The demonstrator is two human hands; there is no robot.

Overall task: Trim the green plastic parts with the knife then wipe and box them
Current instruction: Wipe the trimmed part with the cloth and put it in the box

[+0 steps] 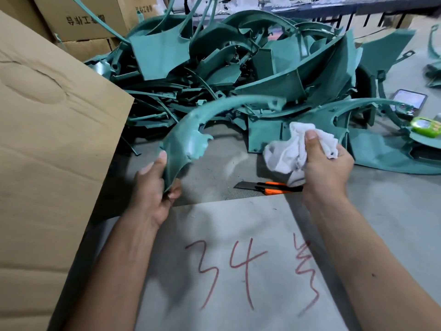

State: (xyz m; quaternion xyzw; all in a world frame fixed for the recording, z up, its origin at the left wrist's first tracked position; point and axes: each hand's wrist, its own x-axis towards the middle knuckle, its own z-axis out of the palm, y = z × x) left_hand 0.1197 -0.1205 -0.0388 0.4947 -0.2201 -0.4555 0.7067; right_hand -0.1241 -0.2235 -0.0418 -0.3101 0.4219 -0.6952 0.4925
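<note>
Now wiping, knife set down.
Left hand (pixel 152 185) grips a curved green plastic part (pixel 188 137) above the floor; right hand (pixel 322 168) clutches a white cloth (pixel 293 149); orange-handled knife (pixel 267 187) lies idle; boxing remains, with a pile (pixel 238 68) waiting.

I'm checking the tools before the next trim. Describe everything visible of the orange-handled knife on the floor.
The orange-and-black utility knife lies flat on the grey floor, just beyond the pale sheet marked in red. Its grey blade is extended and points left; the handle, plastic by its look, runs right until the white cloth and the right hand gripping the cloth hide its end. Neither hand holds the knife; whether the hanging cloth touches it cannot be told.
</note>
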